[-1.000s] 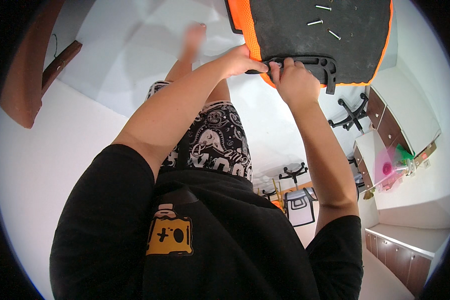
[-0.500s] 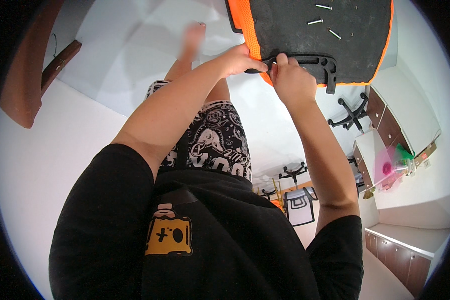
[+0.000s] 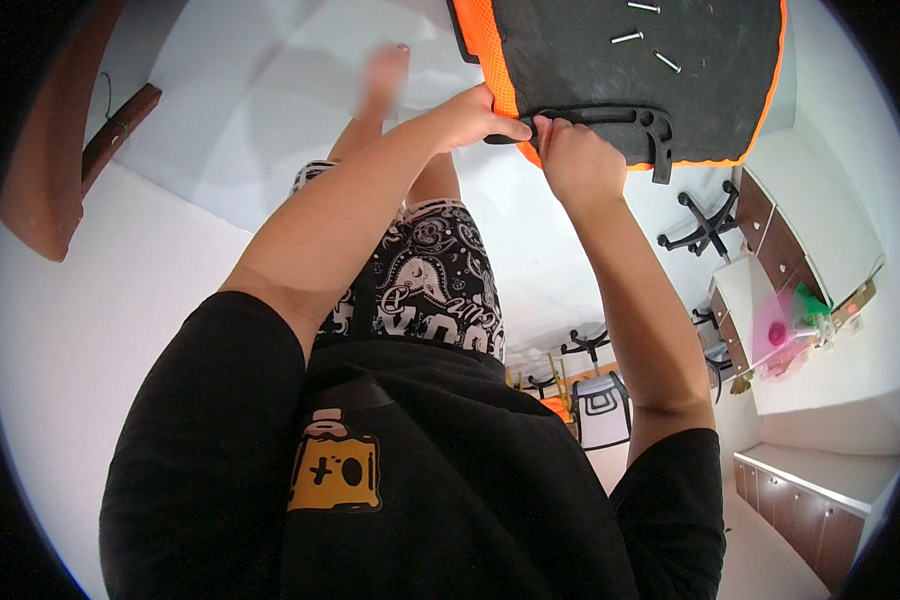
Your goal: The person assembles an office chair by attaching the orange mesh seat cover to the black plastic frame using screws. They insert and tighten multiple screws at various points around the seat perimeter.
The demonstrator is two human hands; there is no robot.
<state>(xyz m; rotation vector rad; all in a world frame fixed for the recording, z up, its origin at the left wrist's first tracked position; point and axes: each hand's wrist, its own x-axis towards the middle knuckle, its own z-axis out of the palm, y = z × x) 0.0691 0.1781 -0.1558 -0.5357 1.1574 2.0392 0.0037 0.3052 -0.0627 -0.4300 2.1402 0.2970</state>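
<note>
An upturned chair seat with a black underside and orange mesh edge is at the top right. Across its near edge lies a black plastic armrest bracket with holes along its curved end. My left hand is closed around the bracket's left end, at the seat's corner. Beside it, my right hand is closed with its fingers pinched against the bracket; whatever sits between the fingertips is hidden. Loose silver bolts, including a middle bolt and a lower bolt, rest on the underside.
Black chair bases stand on the floor at the right, near brown-fronted cabinets. A pink plastic bag is beside them. A brown wooden piece is at the upper left. My bare foot is left of the seat.
My right fingers have curled in closer to my left thumb, covering the small spot at the bracket that showed before. Seat and hands have shifted slightly left.
</note>
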